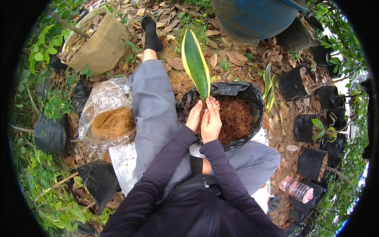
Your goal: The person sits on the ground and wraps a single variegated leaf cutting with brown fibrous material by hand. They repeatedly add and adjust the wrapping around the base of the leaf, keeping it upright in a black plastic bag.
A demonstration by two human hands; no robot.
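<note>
A snake plant leaf [196, 63], green with yellow edges, stands nearly upright out of a black plastic bag [256, 100] between my knees. Brown fibrous material [236, 120] fills the bag's right side. My left hand [193, 117] and my right hand [211, 121] close around the foot of the leaf from both sides, fingers together and dirty with soil. What lies beneath my palms is hidden.
Left of my leg lies a clear plastic bag [89, 112] of tan fibre [113, 123]. A beige sack [98, 47] of dry leaves stands far left, a blue tub [256, 19] far right. Black planting bags [310, 162] line the right, near a pink-tinted bottle [296, 189].
</note>
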